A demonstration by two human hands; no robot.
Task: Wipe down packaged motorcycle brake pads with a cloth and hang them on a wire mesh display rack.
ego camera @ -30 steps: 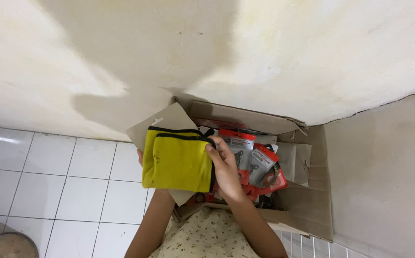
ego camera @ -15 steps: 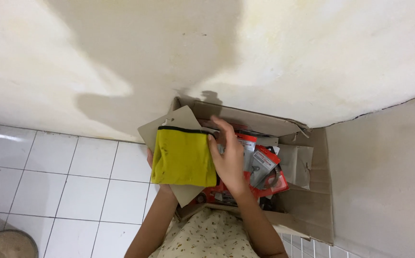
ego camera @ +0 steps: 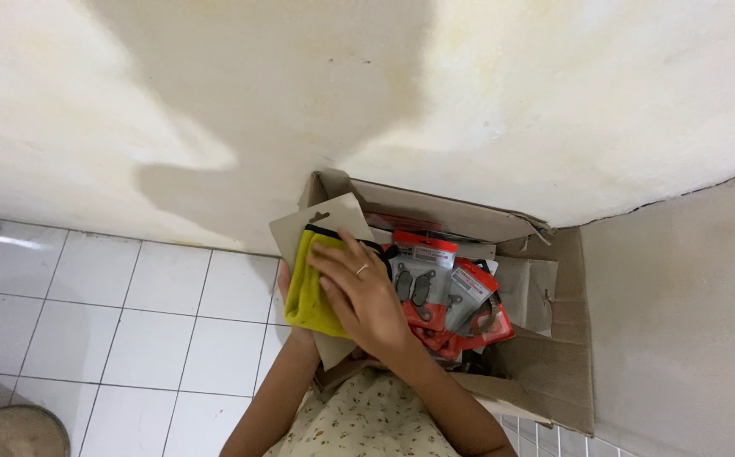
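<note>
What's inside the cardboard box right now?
The cardboard box holds a pile of red-carded blister packs with grey parts showing through. The right hand, pressing a yellow cloth, covers the box's left side; anything deeper is hidden.

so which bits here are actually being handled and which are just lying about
In hand:
- yellow cloth on its grey backing card
- right hand pressed flat on the cloth
- left hand holding them from underneath, mostly hidden

Lying about:
- cardboard box
- red carded packs inside the box
- tiled floor
</note>
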